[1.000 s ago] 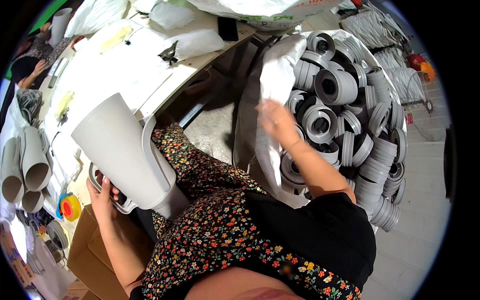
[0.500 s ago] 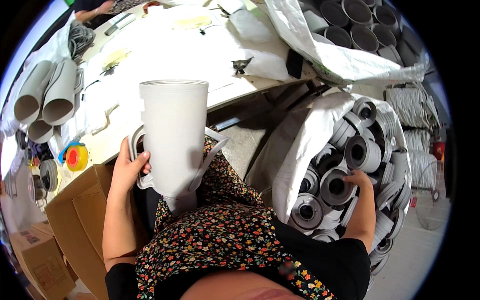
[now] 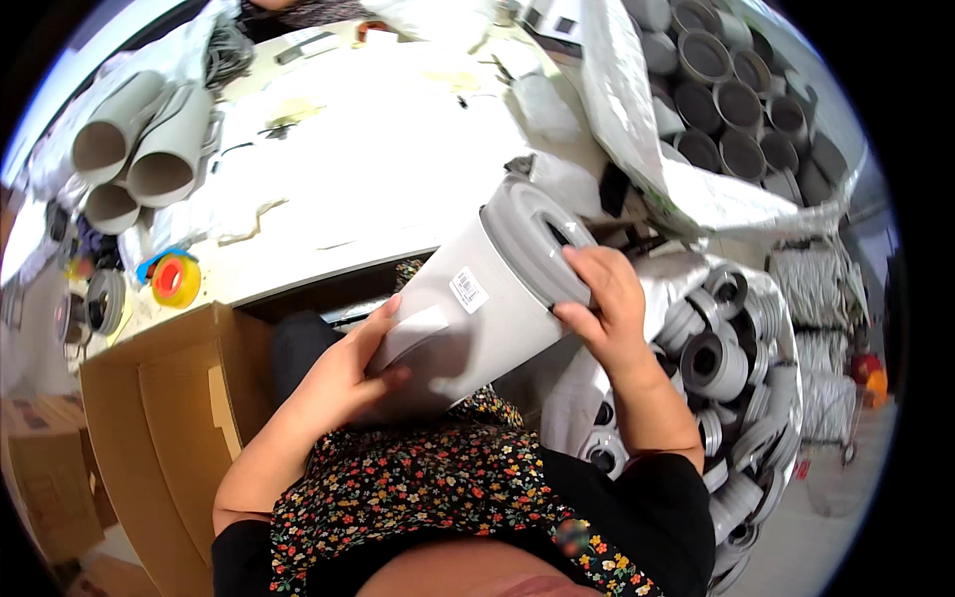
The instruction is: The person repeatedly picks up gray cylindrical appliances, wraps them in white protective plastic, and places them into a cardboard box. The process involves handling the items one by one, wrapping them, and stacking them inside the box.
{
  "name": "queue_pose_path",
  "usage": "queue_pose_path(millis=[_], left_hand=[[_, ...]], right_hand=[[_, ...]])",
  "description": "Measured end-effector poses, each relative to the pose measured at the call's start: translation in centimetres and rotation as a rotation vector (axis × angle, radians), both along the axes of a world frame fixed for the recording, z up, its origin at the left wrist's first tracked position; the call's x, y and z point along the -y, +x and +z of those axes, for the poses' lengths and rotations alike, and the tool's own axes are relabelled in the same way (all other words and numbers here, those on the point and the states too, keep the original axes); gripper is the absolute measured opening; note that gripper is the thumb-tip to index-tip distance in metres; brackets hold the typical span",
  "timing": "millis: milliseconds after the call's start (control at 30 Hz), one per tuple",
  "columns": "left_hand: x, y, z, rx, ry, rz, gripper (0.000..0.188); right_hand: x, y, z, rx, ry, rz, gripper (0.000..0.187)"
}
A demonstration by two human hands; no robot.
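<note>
A tall grey plastic jug (image 3: 507,333) is tilted in front of me, its top toward the upper right. A grey round lid (image 3: 527,244) sits on its mouth, and a white label (image 3: 469,290) is stuck to the side. My left hand (image 3: 348,368) is closed around the jug's handle, its fingers partly hidden. My right hand (image 3: 609,303) grips the lid's edge, thumb near the rim and fingers over the top. An open white sack (image 3: 569,398) of grey lids (image 3: 714,366) stands to the right, below my right forearm.
The pale table (image 3: 328,199) lies ahead, with several jugs (image 3: 164,164) and a yellow-and-red tape roll (image 3: 176,280) at left. An open cardboard box (image 3: 149,428) stands at lower left. Another white sack (image 3: 627,129) of grey cylinders is at upper right.
My right hand has come out of the sack with a lid, which is now on the jug. The jug has gone from upright to tilted right.
</note>
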State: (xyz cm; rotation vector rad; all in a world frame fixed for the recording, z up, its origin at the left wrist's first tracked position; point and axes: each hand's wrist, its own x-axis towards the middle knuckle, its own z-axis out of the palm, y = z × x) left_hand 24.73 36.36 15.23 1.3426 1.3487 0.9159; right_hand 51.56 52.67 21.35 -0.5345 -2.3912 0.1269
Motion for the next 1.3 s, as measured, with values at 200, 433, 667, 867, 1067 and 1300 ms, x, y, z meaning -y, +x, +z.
queue_pose_path(millis=[200, 433, 667, 867, 1067, 1300], left_hand=[[0.9, -0.9, -1.4, 0.043, 0.126, 0.027, 0.068], [0.7, -0.9, -2.8, -0.104, 0.246, 0.044, 0.072], [0.3, -0.7, -3.1, -0.098, 0.199, 0.031, 0.072], [1.7, -0.8, -2.1, -0.203, 0.170, -0.021, 0.063], [2.3, -0.9, -2.6, -0.165, 0.294, -0.006, 0.065], [2.9, -0.6, -2.7, -0.195, 0.263, 0.022, 0.066]], right_hand=[[0.0, -1.5, -0.4, -0.157, -0.182, 0.118, 0.040], [-0.2, -1.2, 0.0, -0.084, -0.203, 0.116, 0.039], [0.1, -1.9, -0.6, -0.089, -0.142, 0.025, 0.041], [0.5, -0.1, -1.8, -0.050, -0.164, 0.038, 0.048], [0.3, 0.3, -2.1, -0.038, -0.228, 0.045, 0.059], [-0.3, -0.3, -0.1, 0.128, -0.009, 0.135, 0.066]])
